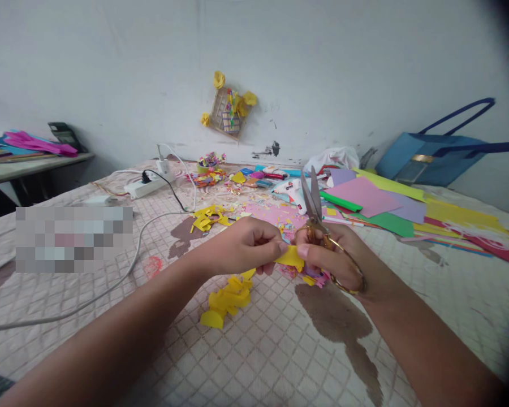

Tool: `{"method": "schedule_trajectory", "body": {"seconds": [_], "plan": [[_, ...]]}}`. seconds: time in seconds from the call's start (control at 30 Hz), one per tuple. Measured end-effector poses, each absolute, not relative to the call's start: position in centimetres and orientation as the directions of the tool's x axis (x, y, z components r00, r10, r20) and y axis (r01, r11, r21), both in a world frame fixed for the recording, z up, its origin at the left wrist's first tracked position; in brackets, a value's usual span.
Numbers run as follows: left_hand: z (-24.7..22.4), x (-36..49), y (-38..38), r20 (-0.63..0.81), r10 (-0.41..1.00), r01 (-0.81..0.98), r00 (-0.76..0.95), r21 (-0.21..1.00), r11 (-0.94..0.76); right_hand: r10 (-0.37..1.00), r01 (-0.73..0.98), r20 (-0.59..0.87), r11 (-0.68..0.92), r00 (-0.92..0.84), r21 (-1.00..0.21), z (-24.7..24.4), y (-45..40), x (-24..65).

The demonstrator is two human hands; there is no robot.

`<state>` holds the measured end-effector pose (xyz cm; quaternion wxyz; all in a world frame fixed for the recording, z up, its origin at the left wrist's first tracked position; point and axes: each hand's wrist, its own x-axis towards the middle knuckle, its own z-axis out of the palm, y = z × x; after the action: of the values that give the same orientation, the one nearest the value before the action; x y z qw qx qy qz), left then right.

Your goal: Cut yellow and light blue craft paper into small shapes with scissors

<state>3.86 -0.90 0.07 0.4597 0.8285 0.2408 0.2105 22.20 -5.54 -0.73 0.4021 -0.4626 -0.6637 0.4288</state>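
Note:
Between both hands is a small piece of yellow paper (290,258). My left hand (250,246) pinches its left end with thumb and forefinger. My right hand (335,263) grips the right end with its thumb and fingers. Gold-handled scissors (312,203) also hang on the right hand, their handle loops around its fingers and their blades pointing up and slightly apart. Below the left hand lies a loose pile of cut yellow paper pieces (227,298). Pink and yellow scraps (311,278) show partly behind the right hand.
A glue gun (296,195) lies among paper scraps. Coloured paper sheets (369,195) spread to the right, near a blue bag (432,158). At left are a power strip (149,185) and a white cable (138,254) crossing the quilted cloth. A decorated frame (229,113) hangs on the wall.

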Motion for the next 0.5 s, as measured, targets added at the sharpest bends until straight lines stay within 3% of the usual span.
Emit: {"method": "schedule_trajectory", "body": {"seconds": [0.23, 0.5], "plan": [[-0.25, 4.08, -0.86, 0.186, 0.620, 0.197, 0.762, 0.845, -0.497, 0.948, 0.226, 0.121, 0.192, -0.296, -0.955, -0.78, -5.36, 22.07], [0.00, 3.85, -0.84, 0.192, 0.584, 0.218, 0.789, 0.801, -0.558, 0.967, 0.211, 0.148, 0.192, -0.209, -0.958, -0.61, -5.49, 21.33]]}}
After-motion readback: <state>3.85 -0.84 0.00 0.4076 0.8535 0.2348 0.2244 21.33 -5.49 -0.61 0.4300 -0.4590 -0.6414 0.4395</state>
